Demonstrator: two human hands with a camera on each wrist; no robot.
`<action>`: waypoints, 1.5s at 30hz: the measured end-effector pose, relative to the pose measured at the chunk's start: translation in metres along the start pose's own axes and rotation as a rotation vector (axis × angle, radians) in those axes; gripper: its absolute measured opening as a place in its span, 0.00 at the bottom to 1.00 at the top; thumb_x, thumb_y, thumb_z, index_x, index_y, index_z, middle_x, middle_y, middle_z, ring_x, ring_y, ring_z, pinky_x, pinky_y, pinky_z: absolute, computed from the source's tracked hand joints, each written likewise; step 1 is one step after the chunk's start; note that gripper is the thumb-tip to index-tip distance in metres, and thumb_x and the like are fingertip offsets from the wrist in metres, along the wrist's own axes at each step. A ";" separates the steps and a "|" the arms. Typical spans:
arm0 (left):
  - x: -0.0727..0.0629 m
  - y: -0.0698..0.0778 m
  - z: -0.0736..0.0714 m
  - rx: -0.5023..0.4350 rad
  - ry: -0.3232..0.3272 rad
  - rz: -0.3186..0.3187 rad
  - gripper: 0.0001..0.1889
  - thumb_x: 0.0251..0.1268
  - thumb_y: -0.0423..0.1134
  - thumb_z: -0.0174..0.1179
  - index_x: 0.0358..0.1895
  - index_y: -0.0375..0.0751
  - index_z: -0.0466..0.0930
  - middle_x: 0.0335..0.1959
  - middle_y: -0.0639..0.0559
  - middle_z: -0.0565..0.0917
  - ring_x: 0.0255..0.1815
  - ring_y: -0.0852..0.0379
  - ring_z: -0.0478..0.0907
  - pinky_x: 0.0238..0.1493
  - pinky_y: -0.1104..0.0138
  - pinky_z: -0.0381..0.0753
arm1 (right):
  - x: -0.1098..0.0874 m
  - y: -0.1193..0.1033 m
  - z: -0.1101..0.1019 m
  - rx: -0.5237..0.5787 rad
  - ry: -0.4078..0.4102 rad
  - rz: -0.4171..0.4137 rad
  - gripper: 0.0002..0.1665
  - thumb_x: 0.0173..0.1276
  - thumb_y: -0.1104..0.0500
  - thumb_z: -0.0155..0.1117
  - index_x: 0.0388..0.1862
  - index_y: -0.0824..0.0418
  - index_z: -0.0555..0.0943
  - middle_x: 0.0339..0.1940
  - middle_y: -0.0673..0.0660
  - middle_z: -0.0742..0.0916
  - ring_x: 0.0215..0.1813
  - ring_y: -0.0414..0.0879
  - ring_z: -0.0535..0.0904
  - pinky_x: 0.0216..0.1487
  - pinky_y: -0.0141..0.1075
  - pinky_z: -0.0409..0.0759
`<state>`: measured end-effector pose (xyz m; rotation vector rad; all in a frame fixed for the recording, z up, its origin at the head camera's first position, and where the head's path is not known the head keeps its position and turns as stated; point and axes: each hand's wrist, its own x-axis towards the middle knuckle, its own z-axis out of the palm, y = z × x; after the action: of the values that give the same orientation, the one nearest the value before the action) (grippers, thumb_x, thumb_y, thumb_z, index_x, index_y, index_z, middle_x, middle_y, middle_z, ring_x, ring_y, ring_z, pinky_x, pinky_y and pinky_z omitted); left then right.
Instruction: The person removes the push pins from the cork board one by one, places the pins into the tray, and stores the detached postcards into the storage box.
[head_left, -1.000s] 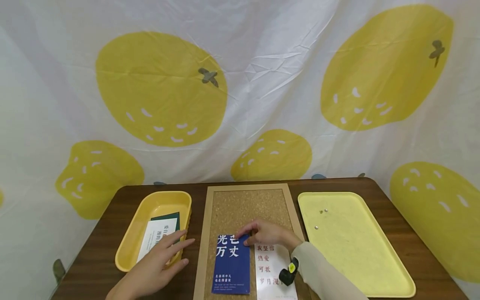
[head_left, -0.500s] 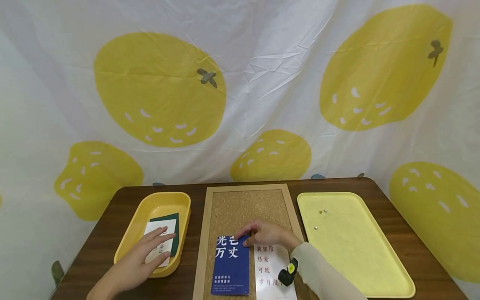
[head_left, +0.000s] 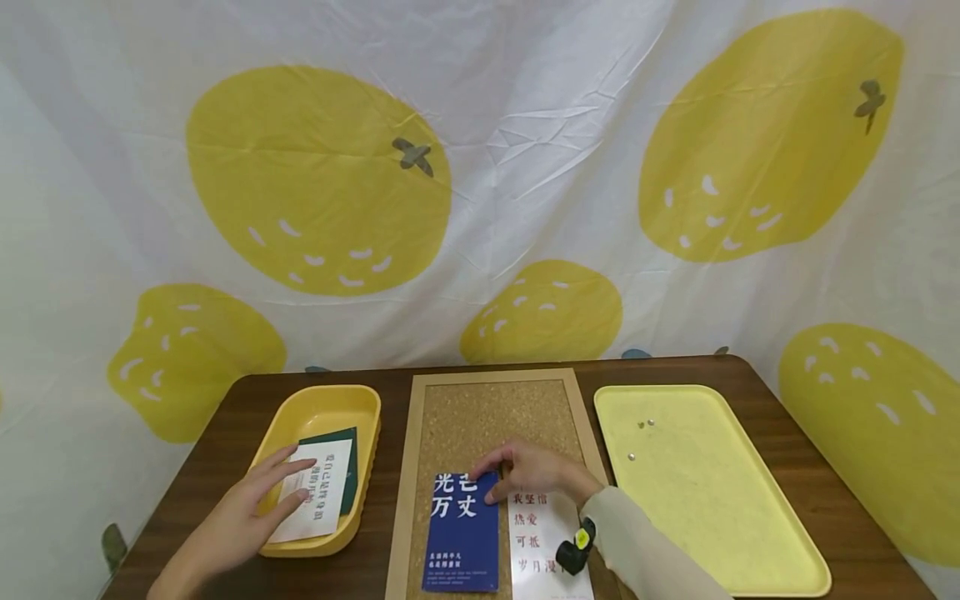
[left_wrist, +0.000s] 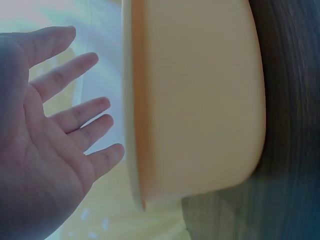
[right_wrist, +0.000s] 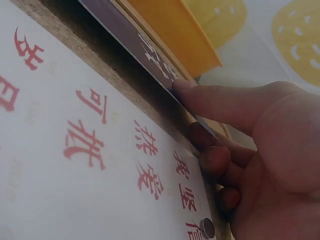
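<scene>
A blue card [head_left: 461, 542] with white lettering lies over the cork board [head_left: 487, 417]. At its upper right, my right hand [head_left: 534, 467] pinches the edge, thumb on the face and fingers at the underside in the right wrist view. Beside it is a white card [right_wrist: 95, 145] with red lettering, a metal pushpin [right_wrist: 207, 228] near its top edge. My left hand [head_left: 243, 504] hovers over the left side of the orange basket [head_left: 367, 417], fingers spread and holding nothing. Inside the basket, a white card [head_left: 322, 500] with dark lettering overlaps a green card [head_left: 350, 492].
To the right of the board sits a pale yellow tray [head_left: 712, 500] with a few small pins [head_left: 632, 457] in its upper left. The dark wooden table [head_left: 202, 467] ends at a hanging cloth [head_left: 525, 200] printed with lemons.
My left hand has moved left and slightly down, uncovering more of the white card in the basket, which was shifted by about a second ago. The right hand stays at the blue card's edge.
</scene>
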<state>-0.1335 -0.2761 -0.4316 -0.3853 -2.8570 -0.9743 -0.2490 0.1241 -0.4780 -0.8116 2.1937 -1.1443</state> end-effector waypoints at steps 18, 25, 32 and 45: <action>0.000 -0.041 -0.007 -0.136 0.054 -0.192 0.23 0.72 0.43 0.60 0.64 0.34 0.74 0.75 0.26 0.53 0.73 0.23 0.50 0.64 0.29 0.57 | -0.002 0.004 -0.001 -0.028 -0.005 -0.046 0.18 0.62 0.61 0.72 0.52 0.51 0.87 0.51 0.46 0.87 0.36 0.38 0.73 0.35 0.29 0.66; 0.004 -0.052 -0.011 -0.180 0.028 -0.292 0.28 0.74 0.50 0.55 0.68 0.34 0.70 0.76 0.26 0.51 0.74 0.24 0.49 0.66 0.31 0.56 | -0.001 0.004 0.000 -0.035 -0.001 -0.032 0.17 0.63 0.61 0.72 0.51 0.49 0.87 0.49 0.44 0.87 0.33 0.37 0.72 0.33 0.28 0.66; 0.007 -0.068 -0.014 -0.277 -0.102 -0.417 0.35 0.74 0.58 0.50 0.76 0.41 0.60 0.78 0.31 0.53 0.77 0.28 0.47 0.68 0.33 0.56 | -0.003 0.003 -0.001 -0.024 0.000 -0.040 0.17 0.63 0.61 0.72 0.51 0.51 0.87 0.53 0.47 0.87 0.38 0.39 0.75 0.36 0.29 0.67; 0.002 -0.087 -0.004 -0.589 -0.192 -0.396 0.34 0.76 0.44 0.52 0.79 0.42 0.51 0.80 0.38 0.43 0.64 0.69 0.60 0.50 0.76 0.75 | -0.005 0.001 -0.001 -0.002 0.003 -0.043 0.17 0.62 0.62 0.72 0.51 0.51 0.87 0.51 0.49 0.88 0.33 0.40 0.74 0.33 0.29 0.67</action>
<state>-0.1593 -0.3448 -0.4791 0.0666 -2.8081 -1.9576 -0.2464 0.1286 -0.4773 -0.8626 2.1897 -1.1650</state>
